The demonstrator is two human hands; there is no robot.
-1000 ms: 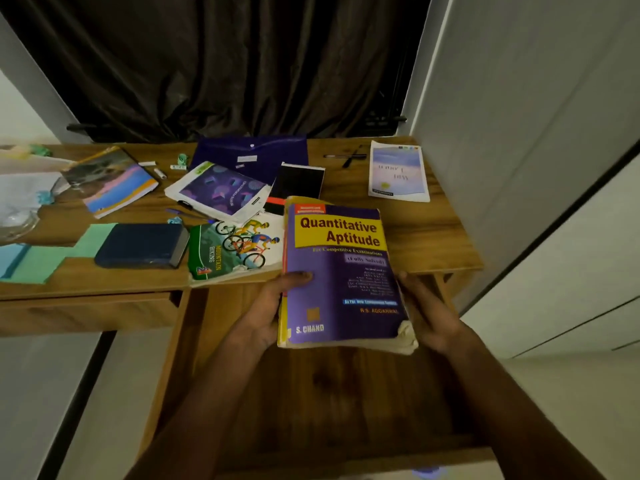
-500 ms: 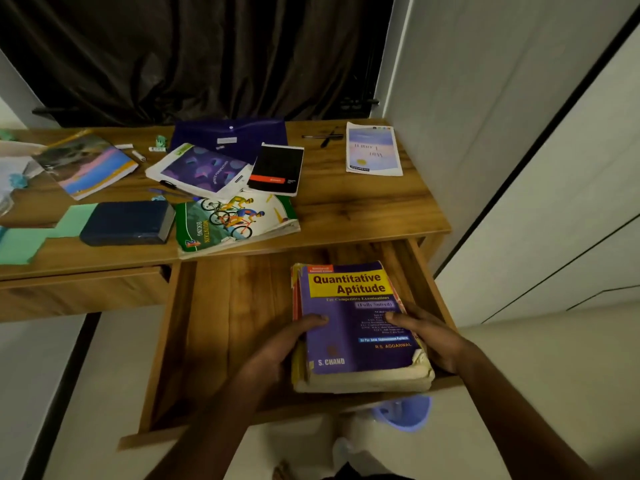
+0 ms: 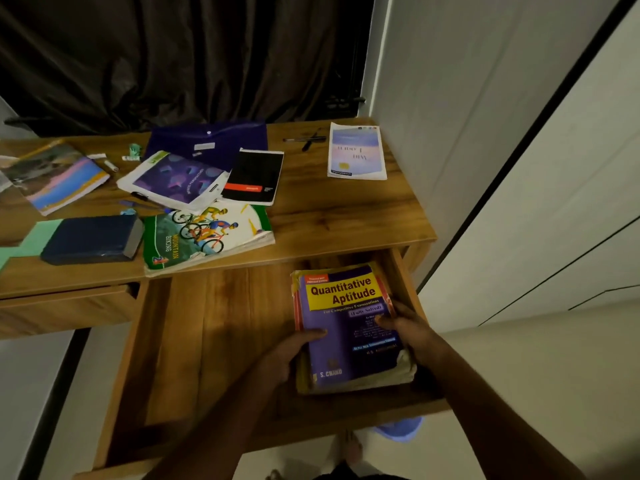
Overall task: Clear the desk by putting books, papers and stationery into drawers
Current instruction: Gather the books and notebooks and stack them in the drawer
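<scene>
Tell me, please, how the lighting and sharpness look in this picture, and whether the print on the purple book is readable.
Head view: dim, warm light, with the curtain almost black and a soft shadow across the drawer floor; head view: the Quantitative Aptitude book shows a sharp title but smeared small print; head view: the wide lens tilts the wall panels at the right.

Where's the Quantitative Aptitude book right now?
Head view: the book is at the right end of the open drawer, beside its right wall, gripped by the left hand and right hand.
</scene>
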